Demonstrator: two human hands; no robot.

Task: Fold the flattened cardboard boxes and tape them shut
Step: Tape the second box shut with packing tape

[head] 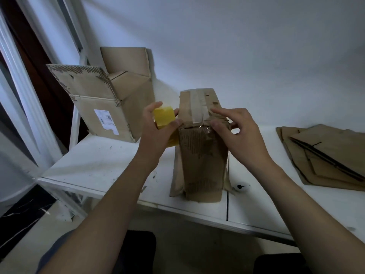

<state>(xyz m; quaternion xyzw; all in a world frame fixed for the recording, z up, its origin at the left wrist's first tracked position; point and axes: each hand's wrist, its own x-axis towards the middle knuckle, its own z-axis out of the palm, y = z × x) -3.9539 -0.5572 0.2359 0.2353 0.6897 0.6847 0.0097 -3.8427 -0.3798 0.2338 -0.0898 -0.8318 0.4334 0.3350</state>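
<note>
Left hand [158, 128]: tape [164, 117]; right hand [238, 136] seemingly pressing box [203, 161].

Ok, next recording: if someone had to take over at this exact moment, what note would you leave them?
Left hand: grips the yellow tape roll against the upper left edge of the upright box.
Right hand: thumb and fingers press on the box's top front edge, holding nothing.
Done: upright box folded; a tape strip runs along its top seam to the front edge.
Left: finish and cut this strip. Its bottom flaps look splayed on the table.
The open box at back left has its flaps up. The flattened boxes lie stacked on the right, unfolded.
</note>
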